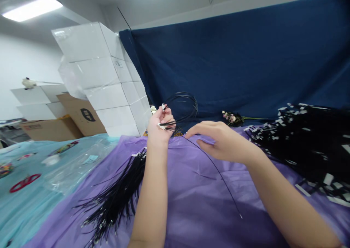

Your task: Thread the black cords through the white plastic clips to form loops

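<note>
Gripping a coil of looped black cords (196,104), the left hand (163,122) has its fingers curled in and white end pieces showing at them. The right hand (216,138) hangs beside it, fingers loosely bent, thumb apart — a single black cord (218,171) runs just below its fingertips, and I cannot tell whether they touch. Should the left grip slacken, the springy coil could widen and spill; that single cord, slanting loose, could snag on the loops or a wrist. The left forearm overlaps a bundle of black cords (117,193) in view, so a low sweep might scatter it. Roomiest is the purple cloth (191,208) between the forearms. On the right a heap of black cords (314,138) narrows the way; beyond the hands a blue curtain (232,65) rises, with flowers (232,117) at its foot — and white boxes (90,73) stack up on the left.
</note>
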{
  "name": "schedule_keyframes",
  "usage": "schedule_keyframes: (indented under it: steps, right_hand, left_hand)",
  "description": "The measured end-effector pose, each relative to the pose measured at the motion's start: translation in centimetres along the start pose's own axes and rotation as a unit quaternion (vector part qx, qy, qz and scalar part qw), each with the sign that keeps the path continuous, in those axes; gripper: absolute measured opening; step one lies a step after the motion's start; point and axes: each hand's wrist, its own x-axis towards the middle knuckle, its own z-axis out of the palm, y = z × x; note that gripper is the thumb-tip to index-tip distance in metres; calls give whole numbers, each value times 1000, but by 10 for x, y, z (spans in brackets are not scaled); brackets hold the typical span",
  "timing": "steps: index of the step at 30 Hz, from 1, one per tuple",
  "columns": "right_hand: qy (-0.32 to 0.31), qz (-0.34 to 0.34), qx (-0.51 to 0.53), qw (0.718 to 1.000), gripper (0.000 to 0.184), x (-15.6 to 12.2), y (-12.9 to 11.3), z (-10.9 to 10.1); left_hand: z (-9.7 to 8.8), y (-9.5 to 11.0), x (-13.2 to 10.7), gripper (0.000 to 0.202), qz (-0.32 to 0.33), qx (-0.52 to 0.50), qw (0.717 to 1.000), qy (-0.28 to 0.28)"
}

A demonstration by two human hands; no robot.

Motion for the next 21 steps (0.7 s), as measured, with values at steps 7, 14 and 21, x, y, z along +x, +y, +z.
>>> schedule_keyframes:
  steps: [7,14,21]
  right_hand:
    - [-24,28,131,991,55,2,11,14]
    - [-58,28,116,991,55,3,12,17]
    - [-48,74,202,975,41,2,31,20]
  left_hand:
    - [-13,-2,11,29,1,-34,999,30]
    - [-17,-5,15,26,23,-43,998,35]
    - [-19,-6,17,26,27,-49,998,34]
